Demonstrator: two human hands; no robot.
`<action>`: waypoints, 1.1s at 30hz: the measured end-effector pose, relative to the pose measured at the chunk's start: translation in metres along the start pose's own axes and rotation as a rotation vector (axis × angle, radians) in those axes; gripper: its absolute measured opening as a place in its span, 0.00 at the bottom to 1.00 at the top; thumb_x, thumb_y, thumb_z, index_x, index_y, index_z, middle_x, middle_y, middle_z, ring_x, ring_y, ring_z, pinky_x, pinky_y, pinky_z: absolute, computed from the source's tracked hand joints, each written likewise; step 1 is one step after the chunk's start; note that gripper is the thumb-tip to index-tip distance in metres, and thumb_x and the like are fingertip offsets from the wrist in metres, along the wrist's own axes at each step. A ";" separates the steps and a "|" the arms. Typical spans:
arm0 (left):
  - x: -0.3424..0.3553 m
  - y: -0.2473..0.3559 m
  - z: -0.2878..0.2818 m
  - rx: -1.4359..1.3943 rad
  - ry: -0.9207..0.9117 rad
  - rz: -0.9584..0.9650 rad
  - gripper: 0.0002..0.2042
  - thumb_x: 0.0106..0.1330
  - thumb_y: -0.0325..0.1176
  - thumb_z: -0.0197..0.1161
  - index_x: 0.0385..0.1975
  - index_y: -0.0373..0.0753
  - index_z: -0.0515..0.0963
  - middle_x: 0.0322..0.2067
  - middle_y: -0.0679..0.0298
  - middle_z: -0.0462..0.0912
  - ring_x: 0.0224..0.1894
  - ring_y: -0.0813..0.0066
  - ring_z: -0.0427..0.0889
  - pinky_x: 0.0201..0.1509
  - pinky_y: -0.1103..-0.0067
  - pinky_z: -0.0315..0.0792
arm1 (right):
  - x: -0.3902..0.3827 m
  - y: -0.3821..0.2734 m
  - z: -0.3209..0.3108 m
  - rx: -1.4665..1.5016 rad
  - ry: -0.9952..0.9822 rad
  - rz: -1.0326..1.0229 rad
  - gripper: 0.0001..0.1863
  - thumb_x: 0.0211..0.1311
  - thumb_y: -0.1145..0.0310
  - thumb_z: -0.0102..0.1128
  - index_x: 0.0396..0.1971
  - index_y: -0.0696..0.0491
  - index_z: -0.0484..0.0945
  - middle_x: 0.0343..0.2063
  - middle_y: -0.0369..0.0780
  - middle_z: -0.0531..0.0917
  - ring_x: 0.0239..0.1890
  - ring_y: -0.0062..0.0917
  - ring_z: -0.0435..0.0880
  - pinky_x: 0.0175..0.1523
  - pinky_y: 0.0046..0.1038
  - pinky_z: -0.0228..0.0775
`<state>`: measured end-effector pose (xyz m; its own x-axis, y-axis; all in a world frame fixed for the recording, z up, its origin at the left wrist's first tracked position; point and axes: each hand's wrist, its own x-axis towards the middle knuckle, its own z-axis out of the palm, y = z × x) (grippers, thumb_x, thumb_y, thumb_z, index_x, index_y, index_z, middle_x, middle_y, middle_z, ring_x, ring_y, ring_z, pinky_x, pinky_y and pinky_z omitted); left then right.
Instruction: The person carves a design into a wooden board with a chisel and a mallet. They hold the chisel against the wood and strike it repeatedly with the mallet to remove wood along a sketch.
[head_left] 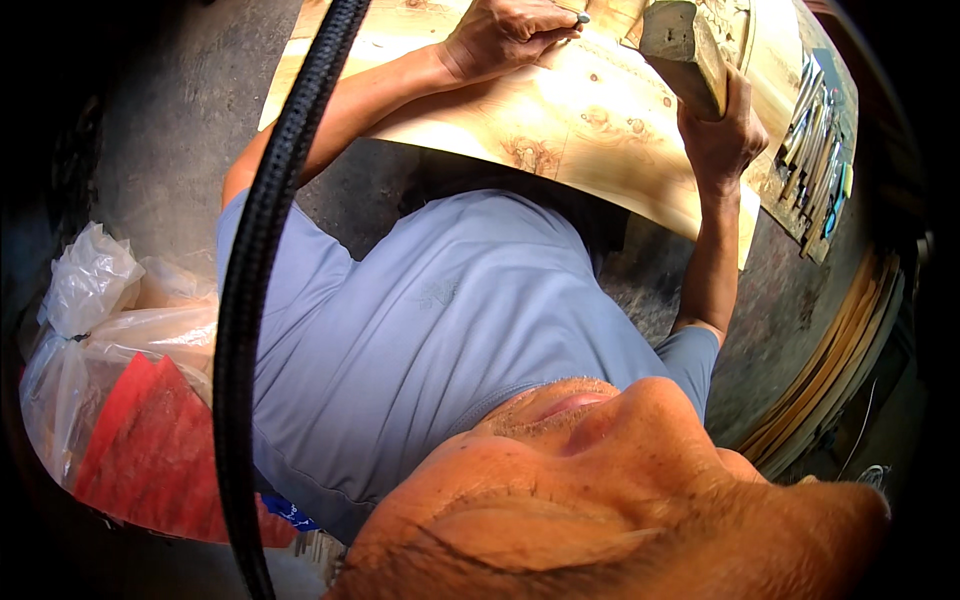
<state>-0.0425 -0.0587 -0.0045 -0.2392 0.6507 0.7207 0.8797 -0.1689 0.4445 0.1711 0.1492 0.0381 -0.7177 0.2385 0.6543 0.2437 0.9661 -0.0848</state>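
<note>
My left hand [505, 35] is closed around a narrow tool, probably a chisel, with a round metal end [581, 19] poking out at the right of the fist. It rests on or just over a pale knotty wooden board [560, 120] at the top of the view. My right hand [728, 135] grips a worn, blocky wooden mallet [682, 55], its head raised near the left hand's tool at the board's upper right. Carved shapes show on the wood behind the mallet, partly hidden by it.
A row of metal hand tools [810, 150] lies at right. Curved wooden sheets [820, 370] stand at lower right. Plastic bags [90, 280] and a red panel [150, 440] are at lower left on the grey floor [180, 150]. A black braided cable [265, 240] crosses the left side.
</note>
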 end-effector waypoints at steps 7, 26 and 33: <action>-0.006 -0.001 0.002 0.187 -0.096 0.031 0.11 0.62 0.28 0.67 0.44 0.43 0.84 0.45 0.56 0.86 0.46 0.57 0.85 0.52 0.64 0.77 | 0.002 0.001 -0.001 0.022 0.030 0.005 0.26 0.39 0.67 0.76 0.44 0.47 0.81 0.24 0.42 0.86 0.26 0.38 0.88 0.34 0.33 0.81; -0.036 -0.017 0.016 0.443 -0.328 0.048 0.23 0.65 0.34 0.64 0.62 0.50 0.80 0.50 0.52 0.85 0.47 0.57 0.85 0.51 0.63 0.78 | 0.029 -0.016 -0.002 -0.153 -0.197 -0.039 0.12 0.49 0.77 0.68 0.31 0.47 0.74 0.21 0.40 0.81 0.22 0.36 0.83 0.29 0.36 0.76; -0.021 -0.026 0.001 0.087 0.060 0.013 0.15 0.58 0.26 0.70 0.47 0.42 0.87 0.42 0.55 0.89 0.42 0.61 0.89 0.48 0.69 0.81 | 0.016 0.005 -0.009 -0.018 0.032 -0.012 0.23 0.45 0.66 0.75 0.44 0.45 0.80 0.23 0.42 0.86 0.26 0.37 0.89 0.32 0.32 0.81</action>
<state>-0.0598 -0.0671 -0.0316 -0.2498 0.6028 0.7578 0.9145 -0.1103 0.3892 0.1664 0.1567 0.0549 -0.6992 0.2232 0.6792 0.2470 0.9669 -0.0635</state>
